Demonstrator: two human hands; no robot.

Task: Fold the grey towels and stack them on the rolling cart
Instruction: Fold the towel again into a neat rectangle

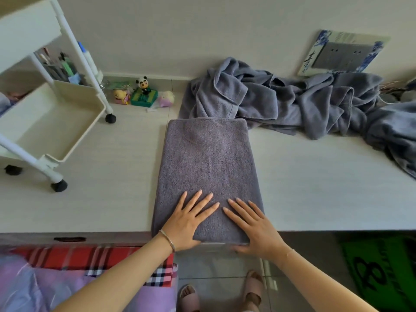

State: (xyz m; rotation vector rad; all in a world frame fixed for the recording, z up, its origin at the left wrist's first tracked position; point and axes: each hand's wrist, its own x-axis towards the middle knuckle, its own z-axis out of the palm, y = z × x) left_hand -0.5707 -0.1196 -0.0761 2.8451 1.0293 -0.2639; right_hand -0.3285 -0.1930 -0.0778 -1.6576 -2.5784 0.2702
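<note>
The folded towel (pixel 208 167) lies flat on the table (pixel 315 188) as a long grey rectangle, its short near end at the table's near edge and its far end touching the towel pile (pixel 292 102). Both hands press on its near end. The left hand (pixel 188 224) lies palm down on the near left part, fingers straight and spread, pointing far and slightly right, gripping nothing. A thin bracelet (pixel 167 240) circles that wrist. The right hand (pixel 252 228) lies palm down on the near right corner, fingers straight and spread, pointing far and slightly left, with its thumb past the towel's near edge; it also grips nothing. The index fingertips are close together but apart.

The pile, loose and crumpled, runs along the far side and off to the right edge. The cart (pixel 56 122), white with black casters, stands on the same surface at the left, well apart from the folded towel. A higher shelf of it holds pens (pixel 58 64).

Small toys, among them a panda (pixel 141 83), sit by the far wall between cart and pile. A panel (pixel 342 55) leans on the wall behind the pile. Nearer than the table are a plaid cloth (pixel 90 257) at left, a green mat (pixel 378 273) at right, and sandalled feet (pixel 253 287) between them.
</note>
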